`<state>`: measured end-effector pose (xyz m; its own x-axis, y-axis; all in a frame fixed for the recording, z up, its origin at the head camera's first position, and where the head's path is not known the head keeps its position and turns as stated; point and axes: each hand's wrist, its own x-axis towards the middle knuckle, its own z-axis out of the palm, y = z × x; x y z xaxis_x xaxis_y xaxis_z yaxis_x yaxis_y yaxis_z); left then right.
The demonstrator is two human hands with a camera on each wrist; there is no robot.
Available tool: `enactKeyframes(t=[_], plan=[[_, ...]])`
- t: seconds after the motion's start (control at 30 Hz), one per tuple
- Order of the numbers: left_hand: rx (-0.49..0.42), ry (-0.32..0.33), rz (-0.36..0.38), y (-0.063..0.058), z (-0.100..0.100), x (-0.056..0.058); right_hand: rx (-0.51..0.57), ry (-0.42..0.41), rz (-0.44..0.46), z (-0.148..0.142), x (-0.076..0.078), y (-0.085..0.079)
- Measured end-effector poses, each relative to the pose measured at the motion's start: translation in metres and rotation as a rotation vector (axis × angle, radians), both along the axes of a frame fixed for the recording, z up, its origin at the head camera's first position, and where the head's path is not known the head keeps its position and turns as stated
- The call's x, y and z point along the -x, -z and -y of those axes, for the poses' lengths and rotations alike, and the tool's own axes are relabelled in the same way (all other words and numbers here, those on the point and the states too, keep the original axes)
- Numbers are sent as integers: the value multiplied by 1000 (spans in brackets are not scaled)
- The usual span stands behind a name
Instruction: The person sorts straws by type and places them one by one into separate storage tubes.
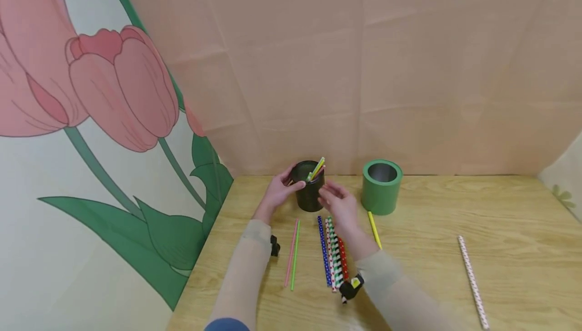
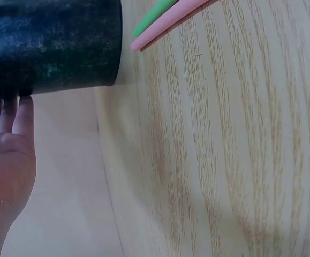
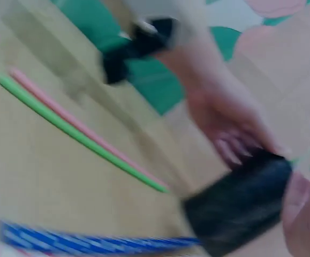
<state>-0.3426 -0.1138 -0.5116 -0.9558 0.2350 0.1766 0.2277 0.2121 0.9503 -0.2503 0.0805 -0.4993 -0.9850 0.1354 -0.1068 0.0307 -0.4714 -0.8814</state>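
My left hand (image 1: pixel 278 191) grips a black cylindrical cup (image 1: pixel 308 200) near its rim, thumb in front and fingers on the left side. Several straws (image 1: pixel 317 169), yellow, green and pink, lean out of the cup at its right. In the left wrist view the fingers (image 2: pixel 22 119) press against the cup's dark wall. Beside the cup's right side is my right hand (image 1: pixel 340 204), fingers loosely bent, with nothing seen in them. The right wrist view is blurred; part of that hand (image 3: pixel 307 214) shows by the cup's rim, and contact is hard to tell.
A green cylindrical cup (image 1: pixel 381 194) stands right of the black one. Pink (image 1: pixel 291 255) and green (image 1: pixel 296 256) straws lie in front, with a blue patterned straw (image 1: pixel 324 252) and several other patterned ones. A yellow straw (image 1: pixel 375 230) and a pale patterned straw (image 1: pixel 473 281) lie farther right.
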Motion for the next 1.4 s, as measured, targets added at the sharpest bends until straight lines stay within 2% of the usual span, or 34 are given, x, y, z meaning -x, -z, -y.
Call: enactKeyframes(t=[0.1,0.2,0.37,0.47,0.93,1.13,1.4], plan=[[-1,-2,3,1,1,1,-78,-135,65,22,-21,23],[-7,-2,3,1,2,1,-258,-222,58,42,-36,43],[-14,5,14,1,2,2,-600,-226,10,60,-49,64],[-21,6,18,1,2,2,-706,-222,10,64,-53,70],[-27,6,17,2,2,2,-914,-164,-18,68,-64,75],[-10,2,21,1,4,3,-995,-173,-18,69,-64,72],[-27,11,37,1,2,1,-1030,-199,24,69,-63,71]])
